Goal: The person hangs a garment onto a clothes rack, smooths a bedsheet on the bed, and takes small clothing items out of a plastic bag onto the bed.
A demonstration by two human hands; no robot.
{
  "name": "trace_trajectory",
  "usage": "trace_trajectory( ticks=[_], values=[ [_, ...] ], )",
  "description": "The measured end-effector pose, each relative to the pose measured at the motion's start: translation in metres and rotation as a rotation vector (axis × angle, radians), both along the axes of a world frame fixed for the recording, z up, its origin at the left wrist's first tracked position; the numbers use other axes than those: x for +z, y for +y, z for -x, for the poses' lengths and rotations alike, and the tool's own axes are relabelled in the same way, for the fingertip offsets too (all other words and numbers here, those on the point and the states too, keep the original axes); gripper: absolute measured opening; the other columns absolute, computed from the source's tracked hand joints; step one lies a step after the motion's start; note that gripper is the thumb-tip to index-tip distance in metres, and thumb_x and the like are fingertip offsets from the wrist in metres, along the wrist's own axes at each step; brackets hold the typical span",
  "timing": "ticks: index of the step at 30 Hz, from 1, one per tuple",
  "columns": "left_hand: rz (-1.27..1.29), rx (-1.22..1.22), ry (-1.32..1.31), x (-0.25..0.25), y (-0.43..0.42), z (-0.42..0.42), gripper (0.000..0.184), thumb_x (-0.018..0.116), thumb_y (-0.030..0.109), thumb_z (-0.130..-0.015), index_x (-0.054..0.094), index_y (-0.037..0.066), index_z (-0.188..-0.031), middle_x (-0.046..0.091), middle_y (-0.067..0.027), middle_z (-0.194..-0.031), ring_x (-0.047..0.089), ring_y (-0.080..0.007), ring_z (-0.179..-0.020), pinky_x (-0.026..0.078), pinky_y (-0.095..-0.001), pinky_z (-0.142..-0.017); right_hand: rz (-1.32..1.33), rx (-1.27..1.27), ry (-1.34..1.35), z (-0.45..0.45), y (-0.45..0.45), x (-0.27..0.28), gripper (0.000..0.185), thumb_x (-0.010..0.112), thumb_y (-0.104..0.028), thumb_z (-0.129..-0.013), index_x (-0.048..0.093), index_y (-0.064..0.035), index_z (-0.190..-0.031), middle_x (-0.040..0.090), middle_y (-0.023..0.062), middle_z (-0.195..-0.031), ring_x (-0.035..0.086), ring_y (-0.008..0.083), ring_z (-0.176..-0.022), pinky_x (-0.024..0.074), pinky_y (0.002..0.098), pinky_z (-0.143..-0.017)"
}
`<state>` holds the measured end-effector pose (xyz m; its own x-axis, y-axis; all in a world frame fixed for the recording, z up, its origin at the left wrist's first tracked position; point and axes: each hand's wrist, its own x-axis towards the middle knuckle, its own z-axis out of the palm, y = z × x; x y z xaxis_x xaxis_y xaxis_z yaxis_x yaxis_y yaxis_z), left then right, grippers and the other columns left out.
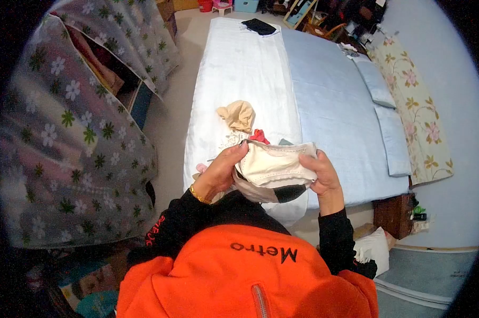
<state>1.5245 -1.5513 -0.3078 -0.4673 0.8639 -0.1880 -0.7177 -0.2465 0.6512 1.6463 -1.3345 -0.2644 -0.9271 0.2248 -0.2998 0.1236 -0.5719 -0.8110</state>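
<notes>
A cream pair of underpants (274, 167) with grey and black parts is stretched between my two hands, above the near end of the bed. My left hand (218, 172), a gold bracelet at its wrist, pinches the left edge of the fabric. On the opposite edge, my right hand (321, 174) grips with its thumb on top. Just beyond the underpants, a crumpled beige garment (238, 115) and a small red cloth (259, 137) lie on the white bed cover (239, 69). A whitish lacy piece (232, 140) is partly hidden by my left hand.
A black item (259, 26) lies at the far end of the bed. Blue sheet (335, 106) and pillows (392, 140) cover the right side. A flower-patterned curtain (80, 138) hangs over shelving at left. A brown bedside cabinet (392, 216) stands at right.
</notes>
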Motion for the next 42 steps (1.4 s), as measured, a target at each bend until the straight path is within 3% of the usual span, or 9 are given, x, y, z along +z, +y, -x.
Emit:
trace_trajectory(
  ticks=[7,9,12,15,26,34,37,39,42],
  values=[
    [0.031,0.031,-0.087,0.005,0.003,-0.005,0.053,0.043,0.042,-0.096,0.049,-0.002,-0.122,0.057,-0.0134,-0.12,0.056,-0.0213,-0.109,0.044,-0.0354,-0.096,0.101,-0.065,-0.038,0.0,0.002,-0.005,0.034,0.064,-0.013,-0.085,0.051,0.0078,-0.11,0.062,0.017,-0.101,0.066,0.0231,-0.086,0.057,0.0355,-0.074],
    [-0.05,-0.035,-0.047,0.009,-0.001,-0.004,0.049,0.051,0.036,-0.094,0.048,-0.003,-0.123,0.058,-0.0126,-0.119,0.058,-0.02,-0.106,0.047,-0.0343,-0.093,0.113,-0.069,-0.022,0.001,0.001,-0.004,0.034,0.064,-0.016,-0.086,0.052,0.0073,-0.109,0.062,0.0166,-0.1,0.066,0.0229,-0.086,0.0572,0.0352,-0.073],
    [0.023,-0.055,0.08,-0.001,-0.003,-0.002,0.044,0.059,0.025,-0.09,0.049,-0.002,-0.123,0.06,-0.0112,-0.114,0.06,-0.0183,-0.101,0.05,-0.0324,-0.088,0.112,-0.071,0.0,0.002,0.005,-0.008,0.034,0.063,-0.018,-0.087,0.052,0.0065,-0.107,0.062,0.016,-0.099,0.066,0.0224,-0.086,0.0574,0.0345,-0.073],
    [0.036,0.013,-0.009,-0.001,-0.002,-0.002,0.043,0.062,0.018,-0.087,0.048,-0.001,-0.123,0.061,-0.0098,-0.111,0.062,-0.0166,-0.097,0.052,-0.0305,-0.084,0.068,-0.076,0.015,0.001,0.004,-0.004,0.034,0.063,-0.019,-0.087,0.053,0.0061,-0.107,0.063,0.0158,-0.099,0.066,0.0221,-0.086,0.0573,0.0339,-0.073],
    [0.099,0.045,0.013,0.005,0.008,-0.012,0.041,0.058,0.025,-0.091,0.049,-0.001,-0.121,0.061,-0.009,-0.11,0.061,-0.0162,-0.096,0.05,-0.0305,-0.085,-0.039,-0.072,0.037,-0.006,0.0,0.0,0.038,0.066,-0.02,-0.085,0.053,0.0075,-0.108,0.063,0.0159,-0.099,0.065,0.0207,-0.086,0.0559,0.0323,-0.074],
    [0.123,0.004,0.11,0.002,0.006,-0.015,0.039,0.056,0.023,-0.092,0.049,-0.001,-0.121,0.06,-0.0105,-0.11,0.061,-0.0174,-0.095,0.051,-0.0298,-0.084,-0.111,0.027,-0.044,-0.008,0.004,0.0,0.039,0.068,-0.011,-0.081,0.05,0.008,-0.111,0.061,0.0167,-0.103,0.064,0.0215,-0.09,0.0544,0.0323,-0.08],
    [0.123,0.027,0.055,-0.003,0.009,-0.013,0.039,0.057,0.022,-0.091,0.049,-0.001,-0.121,0.06,-0.0113,-0.11,0.061,-0.0179,-0.096,0.051,-0.0295,-0.084,-0.109,-0.027,0.003,-0.008,-0.001,-0.002,0.036,0.069,-0.013,-0.082,0.054,0.008,-0.108,0.063,0.0143,-0.099,0.065,0.0191,-0.085,0.0548,0.0302,-0.074],
    [0.044,0.054,-0.092,-0.003,0.008,-0.011,0.04,0.061,0.024,-0.089,0.052,-0.002,-0.118,0.062,-0.0101,-0.109,0.061,-0.0176,-0.096,0.051,-0.0323,-0.084,-0.102,-0.04,-0.002,-0.006,-0.005,-0.003,0.036,0.068,-0.013,-0.082,0.054,0.0078,-0.108,0.063,0.0139,-0.099,0.064,0.0186,-0.085,0.0545,0.0303,-0.074],
    [0.073,0.081,-0.106,0.001,0.007,-0.013,0.035,0.058,0.02,-0.09,0.052,-0.002,-0.117,0.063,-0.0099,-0.105,0.061,-0.0165,-0.095,0.051,-0.0321,-0.083,-0.097,-0.066,-0.013,-0.006,-0.005,-0.001,0.034,0.067,-0.013,-0.083,0.055,0.0073,-0.107,0.064,0.0126,-0.098,0.064,0.0172,-0.084,0.0536,0.0298,-0.075]
  ],
)
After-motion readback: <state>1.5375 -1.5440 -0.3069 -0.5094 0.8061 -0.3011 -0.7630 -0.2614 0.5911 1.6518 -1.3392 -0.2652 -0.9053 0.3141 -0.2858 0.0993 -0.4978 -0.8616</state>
